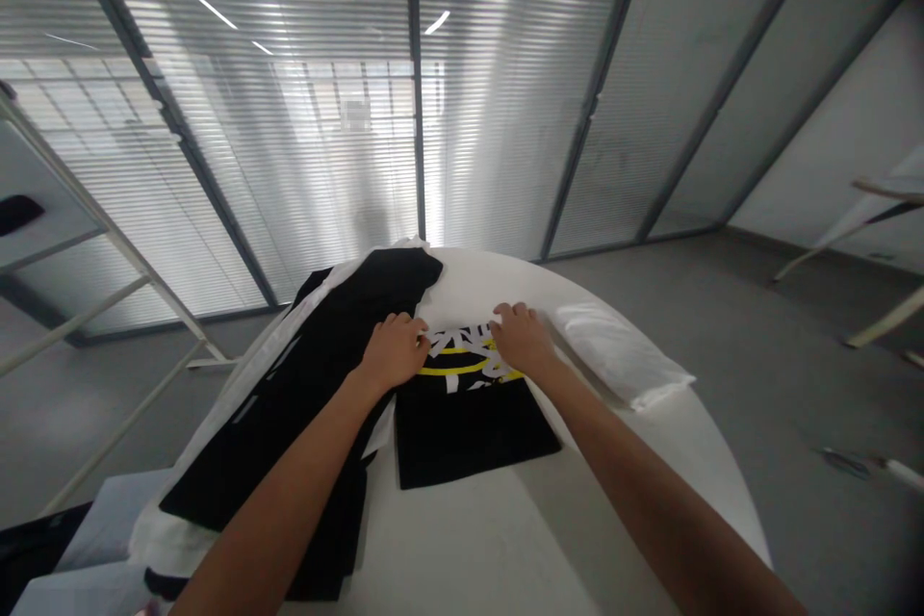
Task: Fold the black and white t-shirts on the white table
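Observation:
A folded black T-shirt [469, 428] with a white and yellow print lies in the middle of a round white table [650, 462]. My left hand [394, 351] rests on its far left corner, fingers curled and pinching the fabric edge. My right hand [521, 339] grips the far right corner of the same shirt, fingers bent over the edge. A pile of black garments [303, 385] over white cloth lies along the table's left side, under my left forearm. The print is partly hidden by both hands.
A folded white garment [617, 356] lies on the table right of my right hand. A white metal rack [93, 298] stands at the left. Glass walls with blinds are behind the table. Another table's legs [881, 308] show at far right on the grey floor.

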Demonstrator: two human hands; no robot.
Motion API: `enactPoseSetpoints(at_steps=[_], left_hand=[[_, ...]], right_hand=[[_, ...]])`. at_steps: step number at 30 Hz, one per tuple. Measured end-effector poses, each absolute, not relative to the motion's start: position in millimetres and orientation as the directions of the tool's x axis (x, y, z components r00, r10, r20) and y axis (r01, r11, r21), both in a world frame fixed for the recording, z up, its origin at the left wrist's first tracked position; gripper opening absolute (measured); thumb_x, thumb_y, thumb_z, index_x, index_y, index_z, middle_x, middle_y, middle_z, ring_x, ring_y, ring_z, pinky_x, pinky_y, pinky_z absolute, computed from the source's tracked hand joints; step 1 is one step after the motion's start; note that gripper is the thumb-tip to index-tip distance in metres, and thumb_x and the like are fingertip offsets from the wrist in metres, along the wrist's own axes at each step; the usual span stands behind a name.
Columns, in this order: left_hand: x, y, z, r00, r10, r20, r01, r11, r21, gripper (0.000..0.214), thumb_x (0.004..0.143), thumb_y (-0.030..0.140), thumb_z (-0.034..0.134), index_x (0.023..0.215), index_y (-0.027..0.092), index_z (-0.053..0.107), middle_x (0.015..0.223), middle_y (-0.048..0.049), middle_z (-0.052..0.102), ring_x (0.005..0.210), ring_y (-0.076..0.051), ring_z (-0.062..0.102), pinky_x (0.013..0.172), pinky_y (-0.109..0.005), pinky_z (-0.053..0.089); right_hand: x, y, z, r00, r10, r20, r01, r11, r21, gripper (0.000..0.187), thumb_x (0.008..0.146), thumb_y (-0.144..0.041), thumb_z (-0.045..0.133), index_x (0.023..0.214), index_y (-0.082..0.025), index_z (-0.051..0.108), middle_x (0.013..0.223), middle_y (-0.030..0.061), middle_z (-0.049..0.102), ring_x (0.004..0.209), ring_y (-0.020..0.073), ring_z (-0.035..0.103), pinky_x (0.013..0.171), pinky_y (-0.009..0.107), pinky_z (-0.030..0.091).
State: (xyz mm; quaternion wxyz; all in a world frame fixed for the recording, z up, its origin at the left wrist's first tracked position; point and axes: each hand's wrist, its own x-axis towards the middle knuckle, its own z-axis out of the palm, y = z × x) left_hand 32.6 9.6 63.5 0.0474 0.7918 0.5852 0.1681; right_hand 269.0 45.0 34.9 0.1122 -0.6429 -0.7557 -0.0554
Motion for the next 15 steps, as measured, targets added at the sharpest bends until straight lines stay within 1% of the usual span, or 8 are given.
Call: enactPoseSetpoints(at_steps=[2, 3, 4, 6, 8, 9, 12, 15], left_hand=[[45, 4, 53, 0.288, 0.91, 0.3, 0.916, -0.353, 0.19, 0.044, 0.093, 0.036, 0.038, 0.13, 0.02, 0.055, 0.131, -0.0138, 0.055, 0.124, -0.028, 0.048, 0.102, -0.043, 0.037], [49, 2, 47, 0.32, 0.901, 0.291, 0.909, -0.379, 0.174, 0.049, 0.095, 0.04, 0.035, 0.139, 0.02, 0.046, 0.141, -0.0143, 0.048, 0.132, -0.028, 0.041, 0.106, -0.044, 0.033], [52, 2, 40, 0.35, 0.904, 0.245, 0.903, -0.395, 0.169, 0.054, 0.096, 0.044, 0.031, 0.144, 0.02, 0.039, 0.148, -0.0145, 0.04, 0.137, -0.029, 0.035, 0.109, -0.046, 0.029], [53, 3, 28, 0.382, 0.917, 0.12, 0.901, -0.398, 0.174, 0.061, 0.097, 0.052, 0.024, 0.148, 0.022, 0.032, 0.153, -0.0143, 0.033, 0.141, -0.03, 0.028, 0.112, -0.05, 0.023], [50, 7, 21, 0.386, 0.922, 0.037, 0.905, -0.387, 0.178, 0.064, 0.096, 0.056, 0.018, 0.149, 0.023, 0.031, 0.154, -0.0134, 0.032, 0.141, -0.031, 0.028, 0.113, -0.052, 0.02], [47, 8, 20, 0.386, 0.922, 0.028, 0.906, -0.384, 0.178, 0.064, 0.096, 0.057, 0.017, 0.149, 0.024, 0.031, 0.153, -0.0126, 0.034, 0.141, -0.03, 0.029, 0.113, -0.052, 0.02], [41, 12, 21, 0.359, 0.931, 0.066, 0.91, -0.364, 0.198, 0.062, 0.096, 0.057, 0.018, 0.147, 0.025, 0.035, 0.149, -0.0102, 0.041, 0.138, -0.027, 0.035, 0.112, -0.047, 0.023], [35, 14, 22, 0.332, 0.938, 0.098, 0.906, -0.346, 0.243, 0.062, 0.096, 0.056, 0.02, 0.144, 0.022, 0.04, 0.145, -0.0105, 0.046, 0.135, -0.027, 0.038, 0.111, -0.044, 0.026]], right_hand=[[259, 39, 34, -0.176, 0.926, 0.335, 0.972, 0.217, -0.09, 0.041, 0.098, -0.037, 0.033, 0.13, -0.017, 0.05, 0.127, 0.0163, 0.055, 0.118, 0.0269, 0.049, 0.096, 0.039, 0.039], [255, 37, 31, -0.219, 0.911, 0.35, 0.958, 0.269, -0.102, 0.043, 0.098, -0.039, 0.032, 0.133, -0.02, 0.048, 0.132, 0.0143, 0.053, 0.122, 0.0263, 0.046, 0.099, 0.04, 0.037], [252, 35, 26, -0.28, 0.901, 0.332, 0.94, 0.328, -0.096, 0.045, 0.099, -0.041, 0.03, 0.136, -0.022, 0.046, 0.136, 0.0124, 0.051, 0.126, 0.0259, 0.043, 0.103, 0.042, 0.035], [248, 33, 17, -0.372, 0.896, 0.245, 0.913, 0.4, -0.078, 0.048, 0.1, -0.044, 0.025, 0.141, -0.026, 0.042, 0.143, 0.009, 0.047, 0.133, 0.0265, 0.037, 0.107, 0.048, 0.029], [247, 33, 9, -0.394, 0.905, 0.158, 0.91, 0.408, -0.071, 0.051, 0.1, -0.046, 0.022, 0.144, -0.028, 0.039, 0.148, 0.0073, 0.043, 0.137, 0.028, 0.033, 0.109, 0.055, 0.024], [248, 34, 8, -0.39, 0.911, 0.13, 0.913, 0.401, -0.071, 0.051, 0.1, -0.046, 0.021, 0.145, -0.029, 0.038, 0.149, 0.0069, 0.041, 0.138, 0.0284, 0.032, 0.109, 0.057, 0.023], [253, 36, 9, -0.362, 0.926, 0.104, 0.926, 0.37, -0.07, 0.051, 0.1, -0.045, 0.019, 0.146, -0.029, 0.036, 0.152, 0.0078, 0.036, 0.14, 0.0288, 0.028, 0.108, 0.06, 0.021], [262, 40, 11, -0.329, 0.94, 0.085, 0.939, 0.335, -0.075, 0.051, 0.1, -0.045, 0.023, 0.146, -0.026, 0.037, 0.153, 0.012, 0.033, 0.14, 0.0317, 0.025, 0.107, 0.063, 0.019]])
